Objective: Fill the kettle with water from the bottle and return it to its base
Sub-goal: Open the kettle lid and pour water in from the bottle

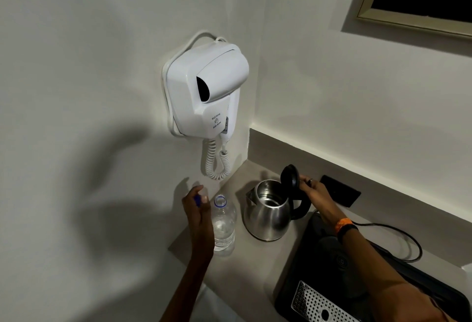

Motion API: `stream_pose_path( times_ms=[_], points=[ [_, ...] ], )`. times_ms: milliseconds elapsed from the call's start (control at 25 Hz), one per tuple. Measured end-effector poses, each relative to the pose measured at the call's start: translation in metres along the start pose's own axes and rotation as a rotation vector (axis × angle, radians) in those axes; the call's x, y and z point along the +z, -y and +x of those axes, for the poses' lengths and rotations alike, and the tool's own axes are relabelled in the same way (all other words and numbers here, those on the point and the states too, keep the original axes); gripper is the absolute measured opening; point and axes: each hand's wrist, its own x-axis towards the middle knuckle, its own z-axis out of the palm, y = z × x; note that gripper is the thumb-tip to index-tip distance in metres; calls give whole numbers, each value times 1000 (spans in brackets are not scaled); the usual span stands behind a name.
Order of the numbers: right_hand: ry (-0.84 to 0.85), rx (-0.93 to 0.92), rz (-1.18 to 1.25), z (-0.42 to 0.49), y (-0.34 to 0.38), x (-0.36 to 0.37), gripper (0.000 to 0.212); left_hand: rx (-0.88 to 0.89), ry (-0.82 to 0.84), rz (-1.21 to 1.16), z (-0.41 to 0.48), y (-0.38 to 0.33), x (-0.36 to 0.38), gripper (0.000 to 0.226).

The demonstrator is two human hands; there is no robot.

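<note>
A steel kettle (267,213) stands on the beige counter with its black lid (291,176) flipped up. My right hand (315,194) rests against the raised lid, above the black handle. To the kettle's left a clear water bottle (224,224) stands upright and uncapped, with a blue neck ring. My left hand (198,209) is just left of the bottle and pinches the small blue cap (197,200) between its fingers. The round kettle base (332,252) lies on the black tray, partly hidden by my right forearm.
A white wall-hung hair dryer (207,91) with a coiled cord (217,163) hangs above the bottle. The black tray (293,291) holds a perforated metal grid (316,303). A black power cord (398,240) loops at right. A black wall socket (341,190) sits behind my right hand.
</note>
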Motion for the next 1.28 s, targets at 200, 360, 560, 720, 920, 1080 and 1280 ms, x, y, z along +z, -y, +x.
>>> stream_pose_path(
  times_ms=[200, 360, 560, 720, 920, 1080, 1280],
  points=[
    [-2, -11, 25, 2, -4, -1, 24, -201, 157, 330, -21, 49, 1, 109],
    [-24, 6, 35, 7, -12, -1, 23, -296, 216, 445, -25, 61, 5, 99],
    [-34, 9, 18, 10, -15, -3, 24, 67, 292, 622, -2, 52, 15, 79],
    [-37, 15, 13, 11, -16, -4, 22, 218, 500, 1013, 20, 9, 27, 74],
    [-35, 19, 10, 12, -17, -4, 22, 288, 661, 1505, 40, -39, 37, 64],
    [-43, 12, 24, 13, -19, -3, 21, 386, 768, 1689, 41, -58, 42, 51],
    [-42, 13, 29, 14, -19, -3, 25, 405, 819, 1742, 41, -63, 46, 55]
  ],
)
